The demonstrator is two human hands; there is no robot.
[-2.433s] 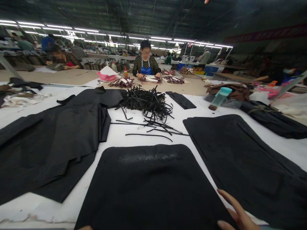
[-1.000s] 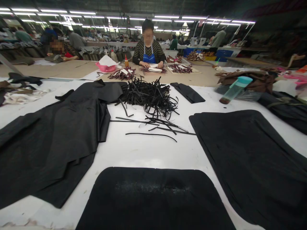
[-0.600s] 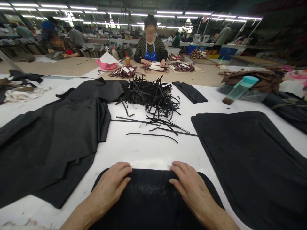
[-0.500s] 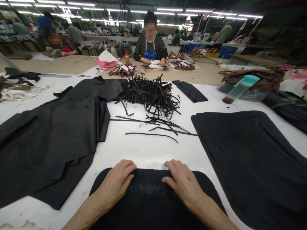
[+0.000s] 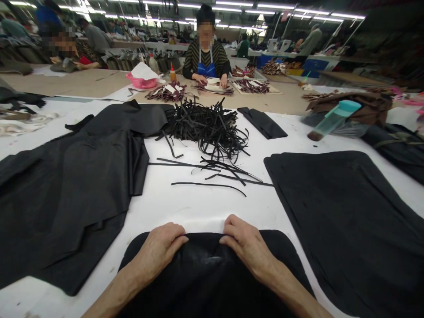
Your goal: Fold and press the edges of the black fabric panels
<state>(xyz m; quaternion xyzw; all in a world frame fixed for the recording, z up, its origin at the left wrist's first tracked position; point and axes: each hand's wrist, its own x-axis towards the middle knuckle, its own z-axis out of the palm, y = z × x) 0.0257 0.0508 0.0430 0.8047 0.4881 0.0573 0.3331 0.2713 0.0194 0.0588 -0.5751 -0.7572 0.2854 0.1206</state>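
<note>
A black sheet with rounded corners (image 5: 205, 274), leather-like, lies in front of me on the white tabletop (image 5: 198, 207). My left hand (image 5: 165, 240) pinches its far edge left of the middle, thumb on top and fingers curled over the edge. On the same edge, right of the middle, my right hand (image 5: 243, 240) has a like grip. Between the hands the sheet shows a slight crease and a shiny patch. Beyond it lie several loose thin black strips (image 5: 208, 183) and a tangled heap of black strips (image 5: 208, 128).
Large black pieces (image 5: 66, 190) lie layered at the left, and a stack of rounded black sheets (image 5: 341, 212) at the right. A bottle with a turquoise lid (image 5: 334, 119) lies at the back right. Across the table a co-worker (image 5: 207, 57) handles dark red pieces (image 5: 215, 88).
Both thumbs and fingers have closed on the sheet's far edge, where they lay more spread before. The sheet between them has creased a little. The view has shifted slightly.
</note>
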